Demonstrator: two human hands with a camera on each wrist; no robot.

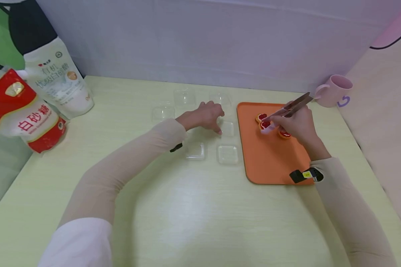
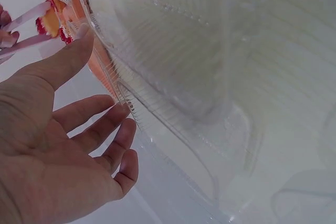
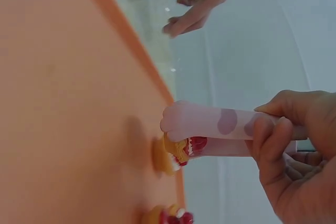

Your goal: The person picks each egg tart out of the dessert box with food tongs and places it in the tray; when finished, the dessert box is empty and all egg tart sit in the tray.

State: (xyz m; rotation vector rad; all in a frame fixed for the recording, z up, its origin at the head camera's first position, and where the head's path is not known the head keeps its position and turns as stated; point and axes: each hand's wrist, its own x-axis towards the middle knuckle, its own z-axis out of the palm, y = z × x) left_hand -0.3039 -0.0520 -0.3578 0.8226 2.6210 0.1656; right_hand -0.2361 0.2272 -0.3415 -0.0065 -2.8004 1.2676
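Note:
My right hand (image 1: 299,124) grips pink paw-tipped tongs (image 3: 210,124) over an orange tray (image 1: 264,163). Between the tong tips is a small tart (image 3: 179,148) with red topping, close to another tart (image 1: 262,116). A third tart (image 1: 284,134) lies on the tray nearer my right hand. To the tray's left, my left hand (image 1: 205,115) is over a clear plastic box (image 1: 228,129), thumb apart from the loosely bent fingers. In the left wrist view the fingertips are close to a clear box (image 2: 173,66); whether they touch it I cannot tell.
Several more clear boxes (image 1: 227,154) stand around my left hand. A pink mug (image 1: 335,91) is at the back right, behind the tray. At the left are a red and white sugar bag (image 1: 36,118) and a white pouch (image 1: 58,81). A wall (image 1: 200,44) bounds the table's back.

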